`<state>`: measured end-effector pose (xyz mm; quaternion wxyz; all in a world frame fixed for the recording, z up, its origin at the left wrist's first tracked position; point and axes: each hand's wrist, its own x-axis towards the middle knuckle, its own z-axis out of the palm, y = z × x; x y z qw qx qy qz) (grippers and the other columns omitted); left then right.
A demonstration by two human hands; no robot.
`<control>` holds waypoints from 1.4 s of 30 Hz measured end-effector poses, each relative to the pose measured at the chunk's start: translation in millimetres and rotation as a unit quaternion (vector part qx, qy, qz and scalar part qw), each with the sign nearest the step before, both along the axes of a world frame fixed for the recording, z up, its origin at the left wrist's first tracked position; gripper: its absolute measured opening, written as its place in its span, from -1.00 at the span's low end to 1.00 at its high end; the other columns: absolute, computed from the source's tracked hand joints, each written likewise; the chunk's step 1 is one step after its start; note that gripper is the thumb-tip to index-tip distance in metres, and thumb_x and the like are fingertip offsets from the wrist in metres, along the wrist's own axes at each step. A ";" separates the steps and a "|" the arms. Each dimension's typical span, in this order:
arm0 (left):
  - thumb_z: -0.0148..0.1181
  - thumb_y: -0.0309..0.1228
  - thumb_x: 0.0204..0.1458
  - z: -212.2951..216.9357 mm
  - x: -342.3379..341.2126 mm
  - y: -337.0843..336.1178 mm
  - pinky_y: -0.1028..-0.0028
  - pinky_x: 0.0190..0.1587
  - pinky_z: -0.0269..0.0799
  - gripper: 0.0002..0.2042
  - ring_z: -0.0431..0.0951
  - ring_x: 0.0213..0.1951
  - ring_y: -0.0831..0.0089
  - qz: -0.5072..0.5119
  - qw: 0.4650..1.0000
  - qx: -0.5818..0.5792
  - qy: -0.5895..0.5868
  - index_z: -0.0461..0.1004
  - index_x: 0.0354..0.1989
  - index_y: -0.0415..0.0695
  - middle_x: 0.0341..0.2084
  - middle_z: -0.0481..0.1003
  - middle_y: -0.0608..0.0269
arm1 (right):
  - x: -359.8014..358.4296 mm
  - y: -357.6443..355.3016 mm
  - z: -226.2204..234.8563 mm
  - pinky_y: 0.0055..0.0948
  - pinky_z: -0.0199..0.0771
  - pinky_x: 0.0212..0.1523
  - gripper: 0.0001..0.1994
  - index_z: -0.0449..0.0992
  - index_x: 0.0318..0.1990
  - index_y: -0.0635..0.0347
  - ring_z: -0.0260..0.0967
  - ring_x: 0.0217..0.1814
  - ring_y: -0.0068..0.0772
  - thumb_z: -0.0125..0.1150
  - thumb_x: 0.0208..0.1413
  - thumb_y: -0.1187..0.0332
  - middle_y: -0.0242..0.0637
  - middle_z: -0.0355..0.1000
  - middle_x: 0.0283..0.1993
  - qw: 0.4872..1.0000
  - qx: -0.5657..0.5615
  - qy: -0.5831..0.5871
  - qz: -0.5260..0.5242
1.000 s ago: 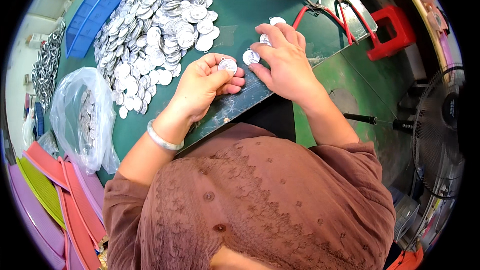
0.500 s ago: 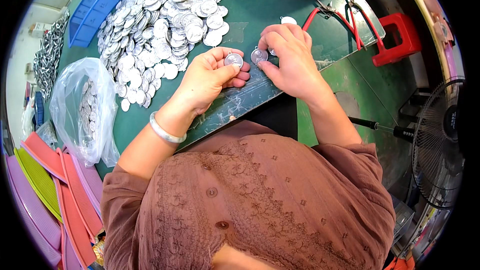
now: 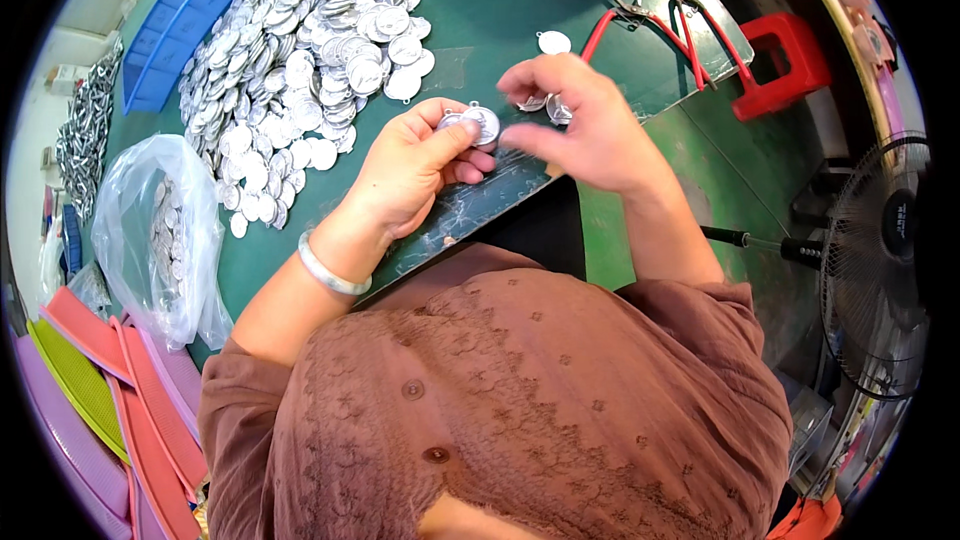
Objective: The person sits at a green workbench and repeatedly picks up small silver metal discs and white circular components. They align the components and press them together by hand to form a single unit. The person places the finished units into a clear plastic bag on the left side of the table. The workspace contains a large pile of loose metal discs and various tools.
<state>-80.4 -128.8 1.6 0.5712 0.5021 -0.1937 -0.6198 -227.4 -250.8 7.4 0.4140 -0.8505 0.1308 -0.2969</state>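
Left hand pinching two medallions, right hand spread beside them

Two bare hands meet above the near edge of a green table [image 3: 500, 15]. The left hand [image 3: 405, 165] enters from the near left, its elbow bent and its forearm slanting toward the far right; a pale bangle [image 3: 328, 268] encircles the wrist. Its fingers are closed in a pinch: the thumb lies uppermost across two overlapping silver medallions [image 3: 486, 126], while the other fingers curl beneath, their tips showing to the right. The front disc faces upward, with its small loop at the far edge.

The right hand [image 3: 600, 130] comes in from the near right, its forearm angled toward the far left and its back turned up. Its fingers are open: the thumb extends leftward, and the index finger arches above it, leaving a wide gap. The thumb tip, slightly blurred, lies just beside the held discs; contact cannot be told. Within this gap appear loose medallions [image 3: 559, 110], partly hidden by the hand. A single medallion [image 3: 554, 42] lies on the table just beyond the knuckles.

To the far left spreads a large heap of medallions [image 3: 300, 70], with a clear plastic bag [image 3: 120, 205] on its near side. Red-handled pliers [image 3: 656, 28] rest at the far right.
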 end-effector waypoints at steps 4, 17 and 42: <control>-0.05 -0.53 0.01 5.3 0.0 -3.3 0.64 -0.42 0.43 -0.82 0.51 -0.44 0.49 0.015 1.000 0.025 -0.004 0.31 -0.19 -0.24 -0.38 0.47 0.11 | -8.8 -17.8 -10.3 -0.33 0.14 -0.12 -0.78 0.46 -0.39 0.20 0.22 -0.19 -0.24 0.26 -0.28 0.39 -0.32 0.32 -0.34 0.967 -0.203 0.087 -0.126; -0.14 -0.61 -0.02 4.7 -1.5 -13.0 0.55 -0.29 0.46 -0.72 0.50 -0.35 0.42 0.023 1.000 0.014 0.010 0.28 -0.09 -0.29 -0.32 0.44 0.04 | -3.3 -14.1 -19.4 -0.28 0.09 -0.10 -0.86 0.44 -0.49 0.17 0.17 -0.14 -0.25 0.23 -0.29 0.41 -0.33 0.30 -0.28 0.964 -0.197 0.097 -0.149; 0.08 -0.45 -0.05 5.5 -10.5 -35.4 0.76 -0.68 0.17 -0.92 0.38 -0.64 0.68 -0.022 0.982 0.050 -0.179 0.34 -0.43 -0.16 -0.62 0.38 0.34 | -9.6 -23.2 -12.7 -0.29 0.06 -0.08 -0.76 0.44 -0.37 0.14 0.17 -0.15 -0.25 0.26 -0.28 0.36 -0.33 0.30 -0.32 0.970 -0.180 0.090 -0.133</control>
